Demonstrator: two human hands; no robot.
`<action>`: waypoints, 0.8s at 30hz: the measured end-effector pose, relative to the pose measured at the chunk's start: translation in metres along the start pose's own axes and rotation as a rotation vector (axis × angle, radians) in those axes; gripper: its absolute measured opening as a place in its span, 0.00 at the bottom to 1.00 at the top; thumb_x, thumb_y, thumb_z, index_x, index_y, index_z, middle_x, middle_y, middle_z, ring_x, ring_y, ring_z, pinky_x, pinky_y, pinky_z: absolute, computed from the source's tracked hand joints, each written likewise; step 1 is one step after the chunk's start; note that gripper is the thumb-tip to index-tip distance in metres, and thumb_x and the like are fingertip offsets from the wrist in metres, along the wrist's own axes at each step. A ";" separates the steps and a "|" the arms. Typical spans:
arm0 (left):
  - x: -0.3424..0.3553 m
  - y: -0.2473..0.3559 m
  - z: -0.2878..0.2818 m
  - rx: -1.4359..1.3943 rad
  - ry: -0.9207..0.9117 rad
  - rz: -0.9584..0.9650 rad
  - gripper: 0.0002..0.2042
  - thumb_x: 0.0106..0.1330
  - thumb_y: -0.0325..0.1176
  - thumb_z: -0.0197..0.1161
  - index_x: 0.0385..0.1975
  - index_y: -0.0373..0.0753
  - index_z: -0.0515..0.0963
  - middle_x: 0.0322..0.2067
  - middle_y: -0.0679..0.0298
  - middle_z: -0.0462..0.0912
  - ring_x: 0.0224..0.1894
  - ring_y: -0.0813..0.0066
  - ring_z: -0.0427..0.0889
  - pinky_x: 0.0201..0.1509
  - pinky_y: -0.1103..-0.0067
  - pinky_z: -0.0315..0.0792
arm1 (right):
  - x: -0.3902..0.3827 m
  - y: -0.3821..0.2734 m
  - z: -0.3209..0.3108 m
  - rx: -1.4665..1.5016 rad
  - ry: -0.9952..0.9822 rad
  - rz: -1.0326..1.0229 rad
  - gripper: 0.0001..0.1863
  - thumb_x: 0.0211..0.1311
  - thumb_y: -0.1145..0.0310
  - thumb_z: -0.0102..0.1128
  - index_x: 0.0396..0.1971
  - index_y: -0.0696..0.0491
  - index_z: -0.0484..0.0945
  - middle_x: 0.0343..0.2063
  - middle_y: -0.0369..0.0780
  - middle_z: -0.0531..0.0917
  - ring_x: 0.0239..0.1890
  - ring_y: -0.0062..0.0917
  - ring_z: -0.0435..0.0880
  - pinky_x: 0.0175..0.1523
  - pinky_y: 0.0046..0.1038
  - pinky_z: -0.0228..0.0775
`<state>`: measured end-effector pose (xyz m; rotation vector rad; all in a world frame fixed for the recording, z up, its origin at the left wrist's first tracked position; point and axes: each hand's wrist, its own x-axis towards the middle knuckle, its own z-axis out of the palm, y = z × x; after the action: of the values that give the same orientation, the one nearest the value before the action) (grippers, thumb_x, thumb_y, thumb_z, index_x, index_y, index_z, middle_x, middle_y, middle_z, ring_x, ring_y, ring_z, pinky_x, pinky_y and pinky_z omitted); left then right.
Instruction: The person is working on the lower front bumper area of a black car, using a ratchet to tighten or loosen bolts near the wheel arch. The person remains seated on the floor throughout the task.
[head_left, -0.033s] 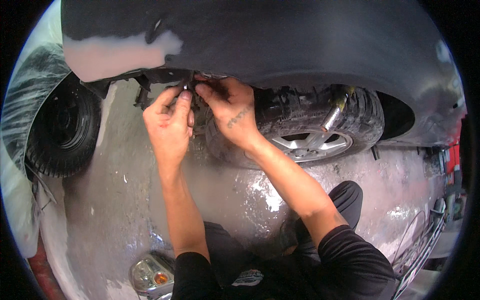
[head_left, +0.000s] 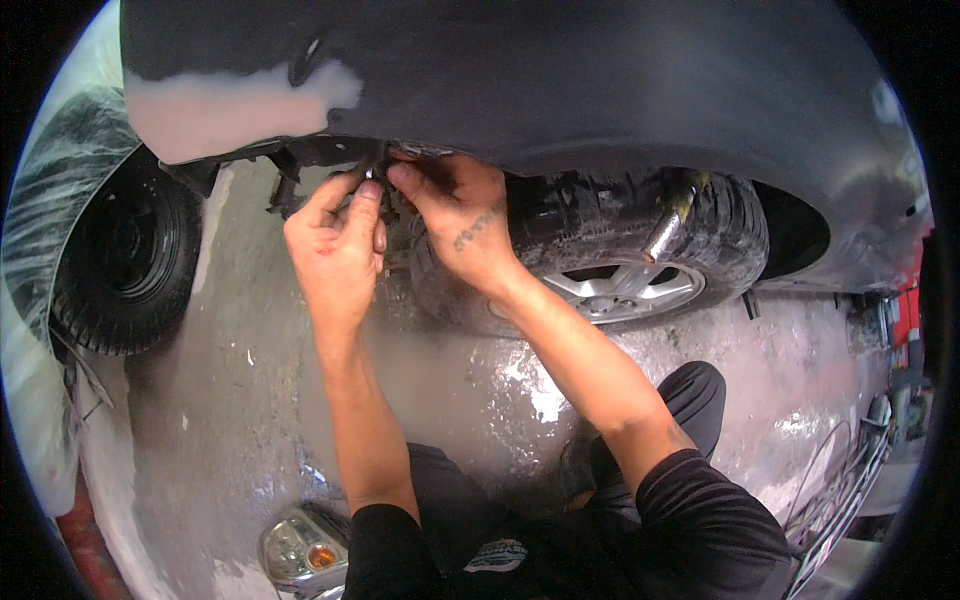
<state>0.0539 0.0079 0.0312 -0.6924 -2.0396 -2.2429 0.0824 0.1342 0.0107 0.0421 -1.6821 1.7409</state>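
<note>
The dark grey car fender (head_left: 600, 90) spans the top, with a pale sanded patch (head_left: 230, 105) at its front left corner. Beneath its lower edge, my left hand (head_left: 338, 230) is closed, thumb against forefinger, on a small shiny piece (head_left: 369, 174) whose kind I cannot make out. Right beside it, my right hand (head_left: 465, 210) has its thumb and fingers drawn together at the fender's edge. Its fingertips reach into shadow, so whatever they grip is hidden. The car's front wheel (head_left: 600, 230) is just right of this hand.
A metal tool with a yellowish end (head_left: 668, 230) rests on the tyre. At the left stands another car's wheel (head_left: 125, 250) under plastic sheeting (head_left: 60, 160). A headlight (head_left: 300, 550) lies on the wet concrete floor (head_left: 230, 400) near my left arm. Several parts crowd the right rim.
</note>
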 end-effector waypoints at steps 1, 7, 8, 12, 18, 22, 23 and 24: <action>0.003 0.000 0.001 0.009 0.003 0.023 0.09 0.70 0.29 0.63 0.42 0.29 0.82 0.20 0.68 0.76 0.18 0.86 0.70 0.17 0.86 0.61 | 0.007 -0.001 -0.003 0.026 -0.044 0.069 0.08 0.65 0.71 0.65 0.36 0.61 0.80 0.29 0.39 0.84 0.31 0.20 0.83 0.37 0.23 0.75; 0.001 -0.001 0.002 0.003 0.016 0.020 0.09 0.70 0.30 0.63 0.41 0.29 0.82 0.22 0.68 0.77 0.19 0.87 0.71 0.18 0.86 0.63 | 0.005 -0.001 -0.004 0.442 -0.055 0.184 0.07 0.66 0.72 0.63 0.38 0.60 0.80 0.27 0.38 0.83 0.29 0.19 0.81 0.34 0.21 0.74; 0.001 -0.002 0.002 0.000 0.020 0.027 0.09 0.70 0.29 0.63 0.41 0.30 0.82 0.22 0.68 0.77 0.19 0.87 0.71 0.18 0.86 0.63 | 0.001 -0.002 -0.004 0.433 -0.034 0.177 0.07 0.67 0.72 0.63 0.38 0.61 0.80 0.27 0.38 0.83 0.28 0.19 0.81 0.34 0.21 0.74; 0.004 -0.006 0.001 0.012 0.008 0.090 0.08 0.70 0.29 0.63 0.41 0.29 0.82 0.23 0.67 0.78 0.20 0.86 0.71 0.19 0.85 0.64 | -0.004 -0.002 0.001 0.144 -0.002 0.016 0.06 0.68 0.72 0.61 0.38 0.60 0.80 0.26 0.38 0.82 0.27 0.19 0.81 0.32 0.21 0.73; 0.005 -0.010 0.001 0.014 0.020 0.102 0.09 0.70 0.28 0.63 0.44 0.29 0.82 0.25 0.67 0.78 0.21 0.84 0.72 0.20 0.85 0.65 | 0.015 0.000 -0.010 0.264 -0.127 0.216 0.08 0.67 0.69 0.62 0.37 0.60 0.80 0.25 0.38 0.82 0.23 0.20 0.79 0.30 0.21 0.71; 0.005 -0.013 -0.001 0.001 0.008 0.117 0.10 0.70 0.27 0.62 0.45 0.29 0.82 0.26 0.66 0.79 0.22 0.84 0.72 0.21 0.85 0.66 | 0.008 0.006 -0.004 -0.149 -0.024 -0.101 0.08 0.67 0.70 0.62 0.37 0.61 0.80 0.27 0.40 0.83 0.24 0.22 0.80 0.31 0.22 0.71; 0.005 -0.013 -0.002 -0.003 -0.003 0.130 0.10 0.70 0.27 0.62 0.46 0.29 0.82 0.26 0.66 0.79 0.22 0.84 0.72 0.21 0.85 0.66 | 0.006 0.007 -0.002 -0.390 0.034 -0.307 0.08 0.67 0.70 0.61 0.37 0.61 0.79 0.27 0.40 0.84 0.24 0.22 0.81 0.32 0.23 0.72; 0.005 -0.014 -0.002 -0.011 -0.005 0.112 0.10 0.70 0.27 0.62 0.46 0.29 0.82 0.26 0.66 0.79 0.22 0.84 0.73 0.21 0.85 0.66 | 0.005 0.006 0.001 -0.374 0.046 -0.371 0.08 0.67 0.71 0.61 0.37 0.62 0.79 0.28 0.41 0.84 0.25 0.22 0.81 0.33 0.23 0.73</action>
<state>0.0445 0.0090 0.0199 -0.7931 -1.9402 -2.1954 0.0753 0.1364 0.0075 0.1329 -1.8059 1.1342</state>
